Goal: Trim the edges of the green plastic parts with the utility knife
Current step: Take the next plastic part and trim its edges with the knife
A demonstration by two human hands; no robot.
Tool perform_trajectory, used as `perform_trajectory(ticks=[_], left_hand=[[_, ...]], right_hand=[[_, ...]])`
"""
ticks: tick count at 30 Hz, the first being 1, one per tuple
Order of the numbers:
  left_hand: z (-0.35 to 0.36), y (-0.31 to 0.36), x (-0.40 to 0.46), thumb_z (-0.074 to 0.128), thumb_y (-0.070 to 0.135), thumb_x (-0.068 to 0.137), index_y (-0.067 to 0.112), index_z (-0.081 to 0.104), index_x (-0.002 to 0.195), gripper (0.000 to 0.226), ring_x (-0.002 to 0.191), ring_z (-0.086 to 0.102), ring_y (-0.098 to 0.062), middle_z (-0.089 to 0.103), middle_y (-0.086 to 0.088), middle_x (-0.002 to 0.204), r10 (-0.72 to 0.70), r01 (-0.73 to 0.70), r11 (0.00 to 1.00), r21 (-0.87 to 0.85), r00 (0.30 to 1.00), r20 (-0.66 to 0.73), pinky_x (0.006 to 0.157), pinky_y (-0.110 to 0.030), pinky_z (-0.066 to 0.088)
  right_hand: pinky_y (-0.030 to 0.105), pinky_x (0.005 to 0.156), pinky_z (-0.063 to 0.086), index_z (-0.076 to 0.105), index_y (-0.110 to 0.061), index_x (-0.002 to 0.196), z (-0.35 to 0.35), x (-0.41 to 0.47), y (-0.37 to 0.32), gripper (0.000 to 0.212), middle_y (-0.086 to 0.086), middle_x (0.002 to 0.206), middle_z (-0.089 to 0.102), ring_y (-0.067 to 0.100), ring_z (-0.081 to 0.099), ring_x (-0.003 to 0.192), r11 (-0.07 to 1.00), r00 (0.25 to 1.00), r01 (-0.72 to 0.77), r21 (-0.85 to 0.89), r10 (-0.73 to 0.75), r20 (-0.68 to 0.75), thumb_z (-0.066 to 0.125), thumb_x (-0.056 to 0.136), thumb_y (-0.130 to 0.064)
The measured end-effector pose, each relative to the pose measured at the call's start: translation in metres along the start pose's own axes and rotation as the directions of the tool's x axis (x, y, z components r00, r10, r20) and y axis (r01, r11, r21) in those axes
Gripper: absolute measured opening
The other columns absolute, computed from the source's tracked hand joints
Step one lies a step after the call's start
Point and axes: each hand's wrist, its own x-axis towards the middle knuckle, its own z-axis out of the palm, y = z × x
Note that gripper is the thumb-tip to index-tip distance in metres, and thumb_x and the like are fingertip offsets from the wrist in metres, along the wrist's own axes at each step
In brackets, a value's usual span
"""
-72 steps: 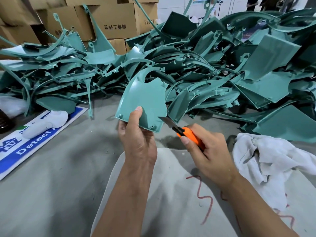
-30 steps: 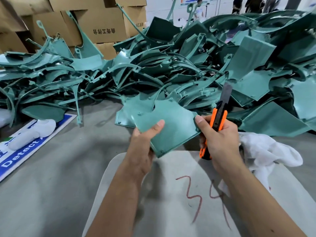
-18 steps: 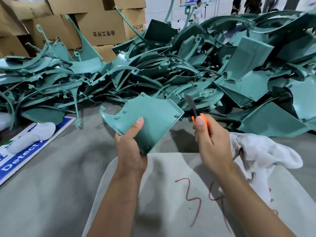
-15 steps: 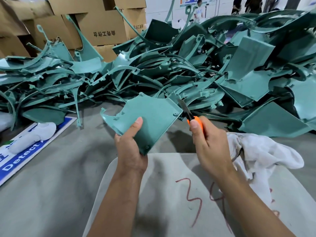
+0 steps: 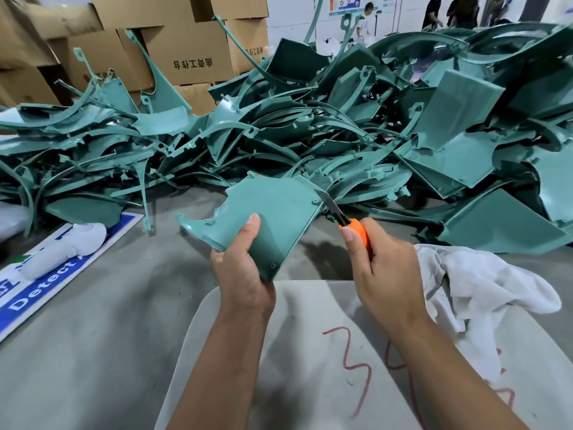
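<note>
The left hand (image 5: 245, 274) still grips the green part (image 5: 273, 209) above the bench (image 5: 93, 321). The right hand (image 5: 384, 268), fingers wrapped round the knife (image 5: 347, 220), has brought the blade to the part's right edge.

Both bare forearms reach forward from the bottom edge. The left hand (image 5: 245, 274) grips a curved green plastic panel (image 5: 273, 218), thumb laid flat on its face. The right hand (image 5: 384, 268) curls round an orange-handled utility knife (image 5: 348, 223), thumb along the handle.
</note>
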Motion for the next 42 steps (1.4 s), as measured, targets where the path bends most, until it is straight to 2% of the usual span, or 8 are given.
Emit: perform_trajectory(ticks=[10,21,24,28,33,35,38,42], left_hand=[[0.001,-0.004,-0.002,0.078,0.007,0.08,0.013,0.069,0.119,0.041,0.104,0.075,-0.028,0.078,-0.007,0.112,0.072,-0.072,0.997,0.001,0.996,-0.048,0.084,-0.043,0.062],[-0.001,0.001,0.003,0.062,0.016,0.097,0.008,0.068,0.124,0.028,0.108,0.073,-0.026,0.075,-0.007,0.118,-0.076,0.07,0.995,-0.066,0.993,-0.095,0.094,-0.043,0.059],[-0.001,0.004,0.002,0.056,0.017,0.098,0.009,0.071,0.111,0.022,0.098,0.075,-0.025,0.077,-0.005,0.11,-0.143,0.129,0.982,-0.14,0.985,-0.093,0.084,-0.036,0.06],[0.003,0.004,-0.001,0.052,0.012,0.097,0.005,0.065,0.131,0.037,0.116,0.069,-0.032,0.073,-0.011,0.124,-0.095,0.084,0.982,-0.167,0.994,-0.057,0.103,-0.048,0.054],[0.003,0.001,-0.004,0.051,0.012,0.096,0.009,0.067,0.127,0.035,0.114,0.07,-0.032,0.074,-0.01,0.122,-0.089,0.083,0.985,-0.154,0.996,-0.029,0.097,-0.047,0.058],[0.003,0.001,-0.004,0.051,0.011,0.096,0.012,0.07,0.118,0.03,0.112,0.071,-0.031,0.075,-0.009,0.119,-0.113,0.112,0.982,-0.153,0.994,0.006,0.095,-0.047,0.058],[0.004,-0.002,-0.009,0.051,0.012,0.095,0.014,0.069,0.12,0.031,0.114,0.07,-0.031,0.075,-0.008,0.12,-0.143,0.149,0.982,-0.119,0.988,0.058,0.1,-0.05,0.055],[0.007,-0.003,-0.014,0.062,0.016,0.081,0.009,0.062,0.133,0.052,0.116,0.068,-0.033,0.071,-0.013,0.127,-0.159,0.164,0.985,-0.054,0.983,0.095,0.1,-0.053,0.053]], right_hand=[[0.018,0.048,0.024,0.041,-0.028,0.079,0.002,-0.002,0.0,0.037,-0.012,0.053,0.036,0.005,0.04,0.046,0.999,0.999,0.024,-0.039,-0.023,0.047,0.041,0.107,-0.052],[0.026,0.052,0.032,0.045,-0.033,0.074,0.006,-0.008,-0.008,0.046,-0.01,0.057,0.046,0.013,0.05,0.053,0.972,0.866,0.195,0.128,-0.232,0.444,0.04,0.103,-0.069],[0.021,0.05,0.03,0.044,-0.039,0.076,0.001,-0.006,-0.009,0.037,-0.011,0.056,0.041,0.011,0.045,0.049,0.955,0.929,0.102,0.278,-0.192,0.318,0.044,0.106,-0.059],[0.026,0.048,0.028,0.039,-0.033,0.082,0.002,-0.001,-0.003,0.031,-0.009,0.055,0.04,0.013,0.044,0.049,0.99,0.993,0.059,0.132,-0.071,0.092,0.039,0.11,-0.045],[0.035,0.052,0.033,0.044,-0.022,0.083,0.001,0.001,0.001,0.034,-0.006,0.06,0.043,0.013,0.042,0.053,0.99,0.999,-0.033,0.138,0.038,-0.034,0.042,0.109,-0.043],[0.03,0.052,0.037,0.052,-0.027,0.084,-0.001,0.003,-0.002,0.029,-0.004,0.062,0.046,0.012,0.042,0.053,0.926,0.989,-0.112,0.362,0.139,-0.051,0.055,0.103,-0.049],[0.031,0.041,0.039,0.07,-0.026,0.103,-0.004,0.007,-0.005,0.023,0.005,0.062,0.051,0.02,0.043,0.046,0.575,0.928,-0.308,0.758,0.358,0.106,0.075,0.091,-0.045],[0.026,0.039,0.038,0.079,-0.022,0.096,-0.004,0.009,-0.001,0.023,0.013,0.064,0.058,0.017,0.042,0.041,0.426,0.891,-0.401,0.811,0.387,0.238,0.085,0.083,-0.039]])
